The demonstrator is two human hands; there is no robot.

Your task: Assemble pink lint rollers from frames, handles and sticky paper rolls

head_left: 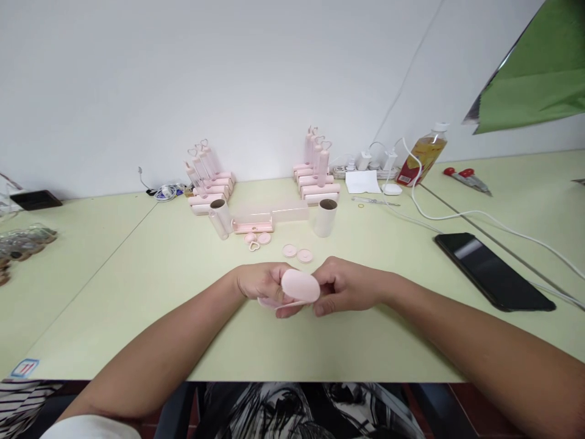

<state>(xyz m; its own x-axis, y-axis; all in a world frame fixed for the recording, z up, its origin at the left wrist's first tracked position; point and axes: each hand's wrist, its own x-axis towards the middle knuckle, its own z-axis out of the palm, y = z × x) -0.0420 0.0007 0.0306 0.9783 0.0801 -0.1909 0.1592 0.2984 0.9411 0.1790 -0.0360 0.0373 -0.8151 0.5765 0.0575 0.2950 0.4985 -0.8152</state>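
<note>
Both my hands meet over the middle of the pale green table (137, 274). My left hand (262, 283) and my right hand (347, 285) together grip a small pink plastic piece (299, 286) with a rounded oval face; a thinner pink part shows under it. Just beyond my hands lie two pink round caps (297, 252), and farther back two more pink caps and a small heart-shaped piece (254, 246). A pink tray-like part (253, 228) lies between two white paper-core rolls, one tipped (220, 218), one upright (325, 217).
Two stacks of pink rollers with heart handles stand at the back (210, 180) (317, 174). A black tablet (493, 271) and white cables (479, 216) lie at right. A drink bottle (423, 161), power strip (365, 166), white paper (362, 182) and red-handled pliers (466, 178) sit behind.
</note>
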